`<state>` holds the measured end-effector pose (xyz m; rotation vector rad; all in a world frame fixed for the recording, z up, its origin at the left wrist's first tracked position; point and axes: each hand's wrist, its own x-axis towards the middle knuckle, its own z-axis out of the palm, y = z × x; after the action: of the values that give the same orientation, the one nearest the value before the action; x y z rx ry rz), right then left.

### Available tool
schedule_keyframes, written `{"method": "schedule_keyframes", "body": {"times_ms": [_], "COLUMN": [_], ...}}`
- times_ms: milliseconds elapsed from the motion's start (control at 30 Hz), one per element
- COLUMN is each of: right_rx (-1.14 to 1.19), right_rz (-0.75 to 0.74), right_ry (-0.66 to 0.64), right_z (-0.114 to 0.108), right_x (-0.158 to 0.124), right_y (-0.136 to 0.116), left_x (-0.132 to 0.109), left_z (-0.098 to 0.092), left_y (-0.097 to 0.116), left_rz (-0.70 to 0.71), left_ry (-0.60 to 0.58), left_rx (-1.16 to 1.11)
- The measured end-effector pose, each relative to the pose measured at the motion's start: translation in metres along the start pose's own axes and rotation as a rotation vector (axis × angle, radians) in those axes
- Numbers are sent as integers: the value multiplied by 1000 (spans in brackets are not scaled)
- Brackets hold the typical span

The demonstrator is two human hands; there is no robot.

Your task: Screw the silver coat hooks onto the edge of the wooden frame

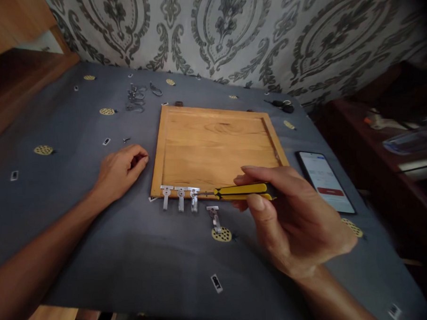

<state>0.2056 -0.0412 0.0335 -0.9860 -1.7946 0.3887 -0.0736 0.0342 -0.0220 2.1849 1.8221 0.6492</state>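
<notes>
3 metal brackets (180, 195) line the near edge of the wooden panel (216, 145), their tabs hanging over onto the grey cloth (96, 240), and on my feed the screwdriver (241, 191) lies almost level with its tip at the rightmost one. The right hand (297, 222) is closed firmly around the yellow and black handle, thumb underneath and fingers (260, 173) folded over the top, shaft pointing left. The left hand (124, 168) rests on the cloth just beside the panel's left edge; it is loosely curled with the fingertips drawn in against the thumb, and I cannot tell whether anything small is pinched there. 1 loose bracket (214, 217) lies on the cloth just in front of the panel, below the screwdriver shaft and apart from the row. The panel itself lies flat in the middle of the cloth. A phone (325, 181) with a lit screen lies to its right, near the right hand. At the far side I see a heap of metal hooks (136, 97) left of the panel's far corner and keys (284, 106) near its far right corner, below the wallpapered wall (229, 32).
</notes>
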Motion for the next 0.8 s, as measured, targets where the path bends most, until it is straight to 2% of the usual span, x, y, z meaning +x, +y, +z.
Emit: {"method": "schedule_keyframes", "body": {"times_ms": [233,400,633,800], "right_rx": [19,81,24,40], "right_rz": [48,88,67,125], "right_ry": [-131,-171,-93,-66], "right_z": [2,7,15,18], "right_x": [17,27,22,23], "right_y": [-5,-9,-11,-12], "left_x": [-2,-2,-2,-3], "left_z": [2,3,4,5], "left_y": [-1,-2,-2,-1], "left_rz": [21,33,27,28], "left_ry": [-6,-18,-23,-12], "left_rx": [22,35,40,47]}}
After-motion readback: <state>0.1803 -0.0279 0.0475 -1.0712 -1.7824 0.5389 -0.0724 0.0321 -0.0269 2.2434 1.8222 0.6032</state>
